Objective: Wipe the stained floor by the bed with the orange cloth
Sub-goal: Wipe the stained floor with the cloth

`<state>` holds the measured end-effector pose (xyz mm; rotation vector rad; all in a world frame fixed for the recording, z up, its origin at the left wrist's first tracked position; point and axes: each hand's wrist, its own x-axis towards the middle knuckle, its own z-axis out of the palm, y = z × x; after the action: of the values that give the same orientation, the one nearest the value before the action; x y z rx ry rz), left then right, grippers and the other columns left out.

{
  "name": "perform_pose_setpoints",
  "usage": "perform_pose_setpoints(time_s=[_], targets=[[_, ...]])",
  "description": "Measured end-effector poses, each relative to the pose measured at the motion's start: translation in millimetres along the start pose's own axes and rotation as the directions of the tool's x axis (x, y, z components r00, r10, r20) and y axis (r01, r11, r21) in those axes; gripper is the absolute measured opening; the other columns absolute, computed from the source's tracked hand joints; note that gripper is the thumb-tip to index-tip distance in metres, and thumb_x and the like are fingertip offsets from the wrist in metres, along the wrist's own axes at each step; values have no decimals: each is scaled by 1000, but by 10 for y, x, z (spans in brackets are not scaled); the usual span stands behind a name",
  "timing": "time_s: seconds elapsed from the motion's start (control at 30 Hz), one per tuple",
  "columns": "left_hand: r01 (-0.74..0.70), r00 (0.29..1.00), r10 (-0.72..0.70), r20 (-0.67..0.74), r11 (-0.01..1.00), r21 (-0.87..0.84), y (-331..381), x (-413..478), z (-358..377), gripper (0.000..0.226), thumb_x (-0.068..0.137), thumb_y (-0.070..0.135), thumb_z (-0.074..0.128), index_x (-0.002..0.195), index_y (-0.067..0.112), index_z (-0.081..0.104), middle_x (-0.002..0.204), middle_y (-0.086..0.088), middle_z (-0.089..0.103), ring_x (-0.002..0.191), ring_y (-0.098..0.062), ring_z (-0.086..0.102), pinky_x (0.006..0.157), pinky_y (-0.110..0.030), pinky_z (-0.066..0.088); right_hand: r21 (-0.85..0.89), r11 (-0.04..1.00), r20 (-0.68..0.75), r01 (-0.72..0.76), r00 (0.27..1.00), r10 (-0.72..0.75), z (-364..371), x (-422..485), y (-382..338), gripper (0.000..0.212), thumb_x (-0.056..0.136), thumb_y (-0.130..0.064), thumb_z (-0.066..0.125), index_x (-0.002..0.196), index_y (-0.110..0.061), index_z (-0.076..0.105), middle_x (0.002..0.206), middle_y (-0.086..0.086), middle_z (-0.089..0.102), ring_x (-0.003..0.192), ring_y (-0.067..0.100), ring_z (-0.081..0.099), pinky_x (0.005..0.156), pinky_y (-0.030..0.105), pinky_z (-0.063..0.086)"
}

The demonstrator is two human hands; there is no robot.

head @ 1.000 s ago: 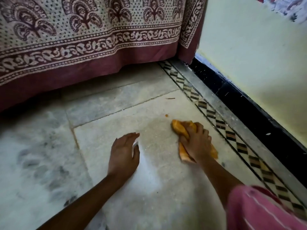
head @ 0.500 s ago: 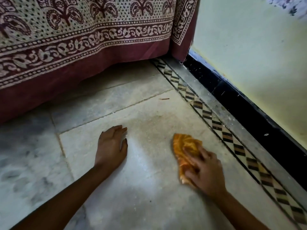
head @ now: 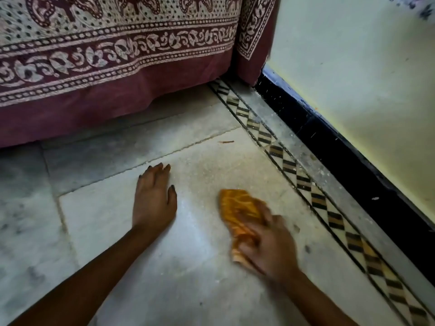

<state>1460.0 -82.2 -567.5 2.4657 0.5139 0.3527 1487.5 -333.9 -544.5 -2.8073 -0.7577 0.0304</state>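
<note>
Broadly, the bed's patterned spread (head: pixel 106 67) hangs almost to the pale stone floor (head: pixel 164 267), leaving the dusty slab in front of it exposed for wiping. The left hand (head: pixel 153 198) lies flat with straight fingers, probably propping the person's weight. The right hand (head: pixel 268 245), motion-blurred, curls its fingers over the bunched orange cloth (head: pixel 237 208), pressing it onto the slab near the chequered border (head: pixel 294 175). A reddish sliver (head: pixel 226 142) lies beyond.

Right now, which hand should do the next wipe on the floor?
Probably the right hand: it holds the orange cloth against the floor. The left hand rests flat on it, holding nothing.
</note>
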Motion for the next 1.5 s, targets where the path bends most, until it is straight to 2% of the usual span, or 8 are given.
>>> perform_pose_setpoints(time_s=[0.13, 0.3, 0.57, 0.77, 0.93, 1.1, 1.23, 1.5], targets=[[-57, 998, 56, 21, 993, 100, -30, -19, 59, 44, 85, 15, 45, 126, 0, 55, 131, -20, 52, 126, -39, 41, 111, -51, 24, -168, 928, -38, -333, 943, 331, -201, 383, 659, 55, 86, -53, 49, 138, -40, 38, 152, 5, 23, 121, 36, 39, 91, 40, 42], [-67, 998, 64, 22, 991, 117, -59, -10, 81, 47, 85, 19, 41, 126, 1, 55, 131, -19, 52, 128, -36, 40, 112, -48, 21, -96, 923, -19, -373, 928, 373, -15, 1722, 249, 49, 91, -50, 42, 135, -29, 44, 145, 14, 30, 124, 42, 33, 99, 52, 38], [-79, 997, 80, -12, 992, 102, -94, 3, 64, 46, 85, 17, 43, 126, 0, 56, 129, -18, 54, 126, -35, 44, 111, -46, 24, 77, 964, 130, 253, 957, -261, -24, 524, -94, 64, 70, -55, 55, 131, -50, 38, 146, 2, 36, 94, 27, 51, 68, 35, 47], [-70, 997, 72, -31, 994, 79, -79, -14, 95, 44, 83, 13, 43, 123, 0, 58, 129, -19, 54, 126, -36, 42, 111, -48, 23, -196, 979, 112, -50, 991, 73, -332, 771, 824, 65, 75, -66, 35, 138, -51, 27, 152, 5, 25, 117, 38, 40, 98, 51, 36], [-52, 998, 53, -16, 997, 50, -59, -16, 83, 51, 82, 14, 44, 130, -1, 50, 130, -21, 52, 126, -37, 41, 111, -50, 24, -76, 945, 80, -317, 943, 323, -38, 1977, 50, 57, 80, -48, 57, 134, -33, 45, 152, 8, 17, 133, 43, 20, 109, 61, 17], [26, 999, -27, -42, 999, -29, -14, -10, 40, 70, 88, 8, 52, 148, 9, 17, 146, -19, 34, 133, -35, 31, 111, -44, 25, -20, 998, 77, 67, 995, -65, 205, 1502, -834, 58, 76, -42, 57, 132, -38, 43, 154, 4, 14, 124, 37, 28, 101, 48, 25], [54, 996, -60, -64, 993, -103, 9, -49, -1, 74, 87, 3, 52, 149, 11, 13, 146, -18, 33, 133, -31, 32, 107, -41, 30, 47, 964, 63, 261, 963, -264, 91, 453, -199, 74, 63, -42, 59, 134, -49, 37, 152, 1, 27, 111, 30, 45, 86, 41, 36], [36, 999, -38, -6, 988, -152, -67, -24, 44, 74, 86, -1, 52, 149, 14, 16, 144, -16, 37, 134, -32, 28, 112, -47, 26, -222, 914, 40, -341, 933, 358, -207, 880, 1013, 63, 83, -55, 44, 142, -43, 28, 154, 8, 15, 129, 43, 28, 104, 58, 31]])
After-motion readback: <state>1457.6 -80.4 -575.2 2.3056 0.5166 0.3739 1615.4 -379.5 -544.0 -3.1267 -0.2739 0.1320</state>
